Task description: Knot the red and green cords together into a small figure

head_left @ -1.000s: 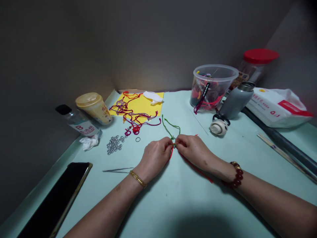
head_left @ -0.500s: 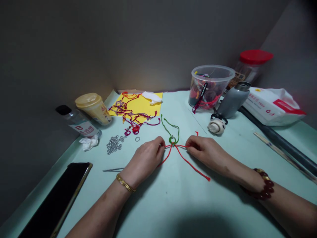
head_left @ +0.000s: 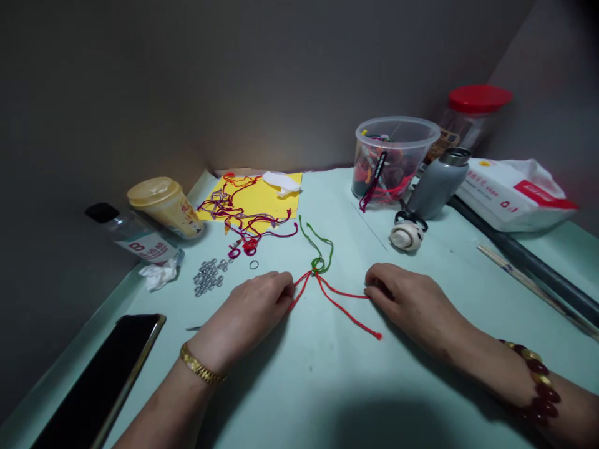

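Note:
Red cord (head_left: 349, 317) spreads out in several strands from a small ring that also carries a looped green cord (head_left: 331, 248), at the middle of the table. On the left side, my left hand (head_left: 264, 299) is closed, its fingers pinching red cord. Across from it my right hand (head_left: 397, 293) is closed too, with thumb and forefinger at the end of a strand that runs out to the right. Another red strand lies loose on the table between the hands. Tweezers (head_left: 193, 328) stick out from behind my left wrist.
Left of my hands lie metal rings (head_left: 208, 275), a phone (head_left: 100, 380), a bottle (head_left: 140, 240) and a yellow cup (head_left: 166, 206). Purple cords rest on yellow paper (head_left: 281, 209). Behind on the right stand a clear tub (head_left: 397, 128), a grey flask (head_left: 437, 187) and a white bag (head_left: 505, 193).
My hands have moved apart, the right one outward and the left slightly left and down. The red strands beside the ring now slant downward instead of running straight across.

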Tool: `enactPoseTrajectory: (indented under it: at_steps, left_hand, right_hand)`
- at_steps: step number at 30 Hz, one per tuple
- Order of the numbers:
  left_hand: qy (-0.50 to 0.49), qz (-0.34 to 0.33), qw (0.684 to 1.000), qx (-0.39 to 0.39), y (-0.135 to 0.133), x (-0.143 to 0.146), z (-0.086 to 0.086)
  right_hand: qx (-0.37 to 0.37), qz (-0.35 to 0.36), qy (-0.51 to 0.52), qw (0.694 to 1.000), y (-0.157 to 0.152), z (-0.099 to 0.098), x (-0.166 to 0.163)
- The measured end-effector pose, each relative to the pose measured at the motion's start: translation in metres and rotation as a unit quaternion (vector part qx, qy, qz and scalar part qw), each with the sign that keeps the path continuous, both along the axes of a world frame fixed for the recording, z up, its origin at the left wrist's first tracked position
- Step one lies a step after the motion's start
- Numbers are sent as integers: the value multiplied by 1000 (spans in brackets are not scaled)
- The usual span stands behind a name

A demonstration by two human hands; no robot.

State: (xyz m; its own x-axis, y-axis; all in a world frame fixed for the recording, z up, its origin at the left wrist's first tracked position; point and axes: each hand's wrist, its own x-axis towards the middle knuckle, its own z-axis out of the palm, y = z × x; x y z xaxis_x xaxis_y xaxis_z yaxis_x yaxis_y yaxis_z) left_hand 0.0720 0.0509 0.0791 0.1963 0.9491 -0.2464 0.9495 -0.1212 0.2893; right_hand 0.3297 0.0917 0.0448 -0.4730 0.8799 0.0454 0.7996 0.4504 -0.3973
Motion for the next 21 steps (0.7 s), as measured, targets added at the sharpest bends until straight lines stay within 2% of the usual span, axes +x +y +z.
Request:
enactPoseTrajectory:
  at_steps: [6, 11, 15, 21]
  left_hand:
    - [22, -1, 999, -42, -4, -1, 7]
    - [5, -14, 999, -29, -9, -3, 8]
    - [0, -15, 1000, -13, -13, 2, 9]
    - [45, -7, 999, -10, -20, 21, 8]
  right_hand:
    - [-20, 25, -13, 999, -6, -1, -5]
    - [-5, 39, -1, 999, -15, 3, -6]
    - [-29, 73, -21, 997, -27, 7, -9]
    - [-87, 112, -41, 989, -32, 3, -11]
